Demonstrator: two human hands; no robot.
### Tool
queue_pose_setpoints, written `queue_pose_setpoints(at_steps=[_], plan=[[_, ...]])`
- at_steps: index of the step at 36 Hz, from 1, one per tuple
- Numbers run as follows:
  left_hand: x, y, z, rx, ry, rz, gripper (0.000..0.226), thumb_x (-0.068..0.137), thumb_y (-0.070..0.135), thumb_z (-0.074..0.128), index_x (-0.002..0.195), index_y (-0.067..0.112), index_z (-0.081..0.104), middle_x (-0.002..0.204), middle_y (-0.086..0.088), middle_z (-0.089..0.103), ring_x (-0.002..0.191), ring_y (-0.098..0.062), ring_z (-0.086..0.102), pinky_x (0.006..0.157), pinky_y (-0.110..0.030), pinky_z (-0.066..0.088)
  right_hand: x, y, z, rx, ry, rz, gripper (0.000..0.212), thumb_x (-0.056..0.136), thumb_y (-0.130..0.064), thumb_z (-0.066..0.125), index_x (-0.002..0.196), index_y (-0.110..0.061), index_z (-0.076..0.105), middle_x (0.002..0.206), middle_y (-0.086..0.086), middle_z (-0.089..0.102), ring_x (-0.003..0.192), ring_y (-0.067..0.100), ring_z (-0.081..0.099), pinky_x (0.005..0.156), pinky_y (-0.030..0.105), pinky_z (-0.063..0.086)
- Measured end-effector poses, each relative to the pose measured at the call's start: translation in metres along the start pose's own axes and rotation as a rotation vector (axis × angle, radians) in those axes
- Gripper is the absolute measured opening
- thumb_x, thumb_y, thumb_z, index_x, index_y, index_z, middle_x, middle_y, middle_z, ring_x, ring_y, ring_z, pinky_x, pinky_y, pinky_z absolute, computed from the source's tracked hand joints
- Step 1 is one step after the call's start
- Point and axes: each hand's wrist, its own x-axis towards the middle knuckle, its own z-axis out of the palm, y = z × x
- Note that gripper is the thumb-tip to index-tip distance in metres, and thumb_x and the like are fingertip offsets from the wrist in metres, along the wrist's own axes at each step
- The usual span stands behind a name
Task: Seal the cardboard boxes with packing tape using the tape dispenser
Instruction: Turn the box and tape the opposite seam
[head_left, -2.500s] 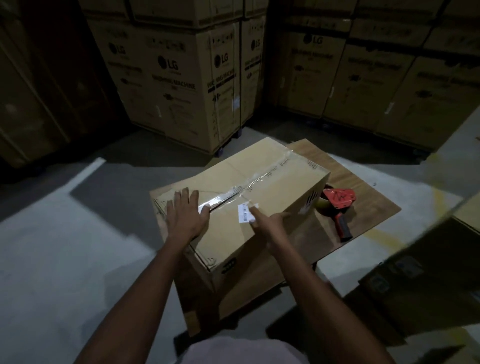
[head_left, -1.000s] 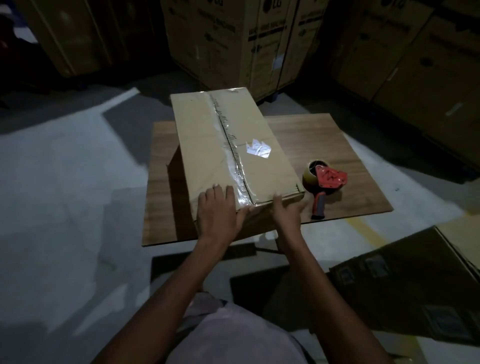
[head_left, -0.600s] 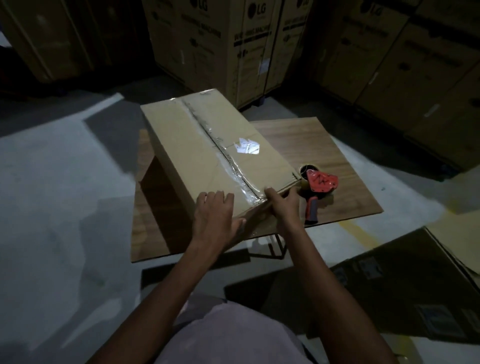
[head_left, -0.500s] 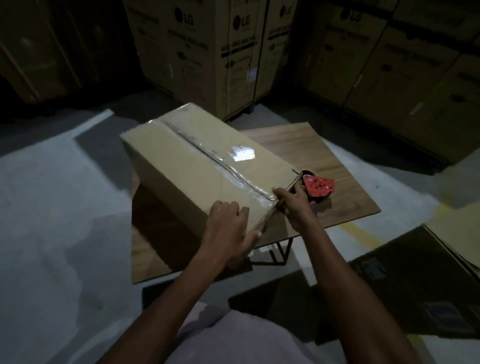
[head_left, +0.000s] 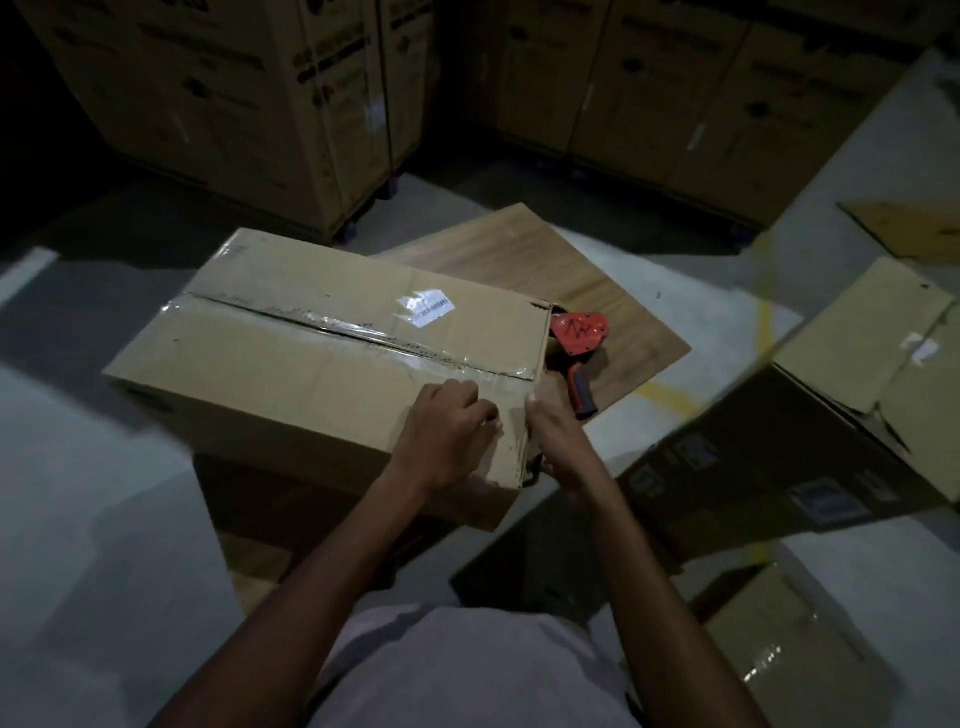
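Nearest the camera, the person's light shirt fills the lower edge of the view, with both bare forearms extending forward from it.

The left hand rests on the near right corner of the cardboard box. Its fingers are curled and held close together, knuckles up, pressing on the tape end where it folds over the top edge onto the near side. The right hand grips the right end of the box at the same corner. Its thumb lies along the vertical corner edge; its other fingers wrap behind the end face and are hidden, so their spread cannot be told.

The box lies across a wooden board, overhanging the board's left edge. A strip of clear packing tape runs along the top centre seam, from the left end to the right end. A small white label sits on the top face, beyond the seam.

Just beside the box's right end, the red tape dispenser lies on the board, handle pointing toward the person. Neither hand touches it.

To the right, a dark opened carton sits on the concrete floor. Stacked large cartons line the far background.
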Motion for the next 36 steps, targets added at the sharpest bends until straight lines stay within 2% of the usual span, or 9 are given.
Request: queue_pose_setpoints(at_steps=[3, 6, 11, 13, 21, 25, 30, 33, 36], plan=[[-0.005, 0.003, 0.006, -0.021, 0.035, -0.021, 0.026, 0.091, 0.024, 0.067, 0.116, 0.016, 0.069, 0.120, -0.010, 0.059, 0.112, -0.029, 0.055, 0.095, -0.040, 0.042, -0.008, 0.012, 0.012, -0.012, 0.003, -0.118, 0.026, 0.107, -0.035, 0.057, 0.133, -0.036, 0.058, 0.117, -0.013, 0.067, 0.105, 0.006, 0.068, 0.080, 0.024, 0.055], [-0.003, 0.008, 0.004, -0.053, 0.034, -0.113, 0.048, 0.095, 0.029, 0.061, 0.141, 0.016, 0.053, 0.148, -0.017, 0.044, 0.137, -0.033, 0.040, 0.113, -0.046, 0.034, -0.003, 0.011, 0.008, -0.004, 0.034, -0.156, 0.020, 0.103, -0.024, 0.066, 0.121, -0.031, 0.067, 0.113, -0.005, 0.076, 0.087, 0.000, 0.074, 0.064, 0.016, 0.055], [0.020, 0.022, 0.016, 0.065, -0.159, -0.332, 0.072, 0.099, 0.037, 0.044, 0.162, 0.017, 0.015, 0.169, -0.015, 0.006, 0.156, -0.033, 0.009, 0.126, -0.052, 0.007, 0.023, 0.008, -0.012, 0.036, -0.054, -0.271, 0.025, 0.103, -0.016, 0.065, 0.128, -0.020, 0.069, 0.121, -0.006, 0.077, 0.115, 0.013, 0.071, 0.093, 0.024, 0.057], [0.031, 0.031, 0.027, 0.119, -0.217, -0.420, 0.071, 0.103, 0.039, 0.033, 0.163, 0.018, 0.003, 0.170, -0.014, -0.003, 0.157, -0.030, 0.001, 0.126, -0.053, 0.000, 0.037, 0.003, -0.024, 0.034, -0.129, -0.273, 0.027, 0.105, -0.018, 0.063, 0.131, -0.020, 0.068, 0.125, -0.004, 0.076, 0.117, 0.016, 0.071, 0.094, 0.027, 0.057], [0.076, 0.060, 0.051, 0.150, -0.346, -0.645, 0.064, 0.108, 0.037, 0.023, 0.163, 0.015, -0.001, 0.170, -0.014, -0.006, 0.157, -0.033, -0.007, 0.126, -0.050, -0.004, 0.101, -0.024, -0.076, -0.073, -0.385, -0.283, 0.032, 0.105, -0.012, 0.062, 0.136, -0.007, 0.067, 0.127, 0.007, 0.075, 0.122, 0.025, 0.069, 0.100, 0.035, 0.056], [0.099, 0.070, 0.058, 0.190, -0.329, -0.699, 0.062, 0.107, 0.038, 0.029, 0.162, 0.015, 0.011, 0.168, -0.015, 0.014, 0.153, -0.036, 0.016, 0.123, -0.048, 0.013, 0.131, -0.039, -0.102, -0.143, -0.546, -0.302, 0.027, 0.104, -0.018, 0.064, 0.128, -0.009, 0.071, 0.122, 0.010, 0.076, 0.117, 0.026, 0.071, 0.094, 0.032, 0.057], [0.123, 0.066, 0.062, 0.246, -0.227, -0.744, 0.049, 0.104, 0.035, 0.041, 0.149, 0.015, 0.036, 0.136, -0.007, 0.052, 0.120, -0.028, 0.048, 0.101, -0.041, 0.037, 0.163, -0.058, -0.125, -0.242, -0.662, -0.269, 0.021, 0.103, -0.027, 0.066, 0.122, -0.023, 0.076, 0.122, 0.005, 0.076, 0.117, 0.022, 0.070, 0.097, 0.032, 0.057], [0.124, 0.064, 0.067, 0.219, -0.112, -0.795, 0.046, 0.103, 0.031, 0.044, 0.147, 0.015, 0.041, 0.129, -0.007, 0.055, 0.111, -0.026, 0.050, 0.096, -0.039, 0.039, 0.174, -0.076, -0.126, -0.414, -0.689, -0.212, 0.013, 0.102, -0.030, 0.067, 0.107, -0.028, 0.079, 0.099, -0.004, 0.078, 0.092, 0.013, 0.072, 0.076, 0.024, 0.056], [0.119, 0.067, 0.070, 0.225, -0.012, -0.873, 0.048, 0.100, 0.027, 0.050, 0.145, 0.011, 0.043, 0.138, -0.010, 0.049, 0.122, -0.028, 0.046, 0.105, -0.042, 0.038, 0.177, -0.089, -0.111, -0.477, -0.598, -0.252, 0.032, 0.104, -0.044, 0.062, 0.125, -0.023, 0.074, 0.108, -0.013, 0.076, 0.099, 0.008, 0.068, 0.073, 0.020, 0.053]])
